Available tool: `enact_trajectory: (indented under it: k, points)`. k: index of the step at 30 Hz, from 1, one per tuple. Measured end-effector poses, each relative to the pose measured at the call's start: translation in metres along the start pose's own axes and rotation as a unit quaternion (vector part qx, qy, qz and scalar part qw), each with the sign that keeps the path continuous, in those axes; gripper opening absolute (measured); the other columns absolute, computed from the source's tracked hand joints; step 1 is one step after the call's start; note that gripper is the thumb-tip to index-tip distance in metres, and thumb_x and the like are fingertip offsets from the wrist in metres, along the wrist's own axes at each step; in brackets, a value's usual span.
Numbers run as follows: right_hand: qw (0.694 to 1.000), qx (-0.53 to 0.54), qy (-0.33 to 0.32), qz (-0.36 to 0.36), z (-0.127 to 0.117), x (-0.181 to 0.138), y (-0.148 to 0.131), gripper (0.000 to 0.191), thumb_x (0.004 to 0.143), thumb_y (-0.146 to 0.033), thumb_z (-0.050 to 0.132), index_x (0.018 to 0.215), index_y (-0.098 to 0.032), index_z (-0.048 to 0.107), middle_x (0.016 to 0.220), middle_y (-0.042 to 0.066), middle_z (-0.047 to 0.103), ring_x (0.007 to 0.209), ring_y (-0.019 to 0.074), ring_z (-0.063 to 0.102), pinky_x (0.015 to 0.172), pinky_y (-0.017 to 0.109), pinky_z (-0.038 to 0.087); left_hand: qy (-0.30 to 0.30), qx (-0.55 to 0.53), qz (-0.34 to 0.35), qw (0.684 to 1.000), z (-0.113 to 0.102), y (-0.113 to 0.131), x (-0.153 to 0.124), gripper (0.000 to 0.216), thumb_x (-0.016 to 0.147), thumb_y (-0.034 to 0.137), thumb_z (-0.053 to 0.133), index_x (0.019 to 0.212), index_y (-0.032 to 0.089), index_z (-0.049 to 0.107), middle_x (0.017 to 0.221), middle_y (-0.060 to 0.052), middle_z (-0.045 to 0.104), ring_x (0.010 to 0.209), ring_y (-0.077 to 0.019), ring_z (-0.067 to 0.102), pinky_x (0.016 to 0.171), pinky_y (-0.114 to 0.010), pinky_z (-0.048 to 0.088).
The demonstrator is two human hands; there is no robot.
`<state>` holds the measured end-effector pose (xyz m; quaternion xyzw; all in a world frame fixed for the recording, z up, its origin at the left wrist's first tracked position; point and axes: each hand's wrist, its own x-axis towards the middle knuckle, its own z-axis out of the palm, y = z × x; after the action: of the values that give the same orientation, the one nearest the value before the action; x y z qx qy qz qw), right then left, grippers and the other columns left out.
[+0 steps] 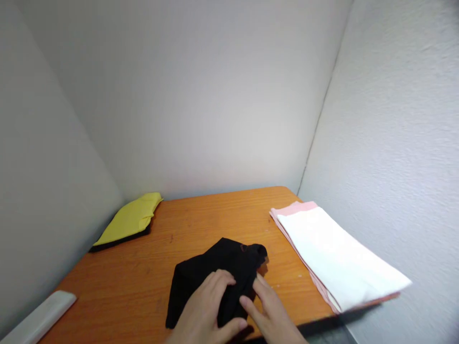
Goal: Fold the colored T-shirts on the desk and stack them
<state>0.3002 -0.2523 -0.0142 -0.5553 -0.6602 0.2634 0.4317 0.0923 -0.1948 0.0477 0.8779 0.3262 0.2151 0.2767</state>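
A black garment (218, 267) lies crumpled near the front edge of an orange wooden table (222, 215). My left hand (206, 313) rests on top of it, fingers bent and pressing into the cloth, thumb gripping a fold. Beside it, my right hand (270, 313) lies flat and open at the garment's right side, fingertips touching the cloth.
A folded yellow cloth over a black one (131, 220) lies at the back left by the wall. On the right edge sits a stack of folded white and pink cloths (333, 253). A white bar-shaped object (41, 317) is at the front left. Grey walls close in three sides.
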Motion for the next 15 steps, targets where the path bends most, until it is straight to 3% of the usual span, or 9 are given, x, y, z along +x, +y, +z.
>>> enact_trajectory:
  k: [3,5,9,12,15]
  points:
    - [0.998,0.055,0.024,-0.005,0.002,0.004,-0.019,0.048,0.094,-0.040,0.053,0.140,-0.031,0.047,0.139,0.006,0.050,0.132,0.0258,0.042,0.108,0.038,0.038,0.069,-0.018,-0.046,0.996,0.021,-0.004,-0.002,0.041,0.077,0.044,0.070,0.112,0.025,0.060,0.118,-0.011,0.062,0.111,-0.0283,0.058,0.095,-0.040,0.050]
    - [0.996,0.083,0.030,-0.001,0.006,0.004,-0.023,0.045,0.093,-0.039,0.054,0.137,-0.031,0.050,0.138,0.006,0.050,0.128,0.0255,0.046,0.104,0.036,0.042,0.080,-0.058,-0.074,0.992,0.024,-0.010,-0.004,0.036,0.078,0.042,0.069,0.109,0.025,0.061,0.116,-0.010,0.063,0.110,-0.0273,0.059,0.094,-0.039,0.050]
    - [0.994,0.109,0.027,0.020,0.021,0.001,-0.025,0.064,0.081,-0.031,0.068,0.141,-0.027,0.044,0.136,0.008,0.051,0.123,0.0262,0.050,0.101,0.036,0.045,0.091,-0.158,-0.124,0.976,0.021,-0.023,-0.010,0.028,0.084,0.043,0.062,0.105,0.025,0.065,0.112,-0.008,0.067,0.108,-0.0253,0.062,0.096,-0.038,0.050]
    - [0.994,0.088,0.064,0.023,0.031,0.001,-0.023,0.064,0.078,-0.023,0.063,0.139,-0.023,0.044,0.134,0.009,0.053,0.126,0.0273,0.047,0.108,0.042,0.038,0.133,-0.199,-0.172,0.956,0.025,-0.035,-0.021,0.037,0.083,0.052,0.060,0.107,0.024,0.066,0.115,-0.007,0.068,0.113,-0.0264,0.061,0.099,-0.038,0.049]
    - [0.990,0.106,0.097,0.007,0.026,0.004,-0.021,0.051,0.077,-0.018,0.055,0.127,-0.021,0.054,0.123,0.009,0.061,0.115,0.0262,0.055,0.103,0.040,0.043,0.226,-0.199,-0.252,0.920,0.028,-0.053,-0.036,0.051,0.080,0.062,0.056,0.116,0.026,0.063,0.125,-0.007,0.065,0.122,-0.0278,0.056,0.101,-0.040,0.048]
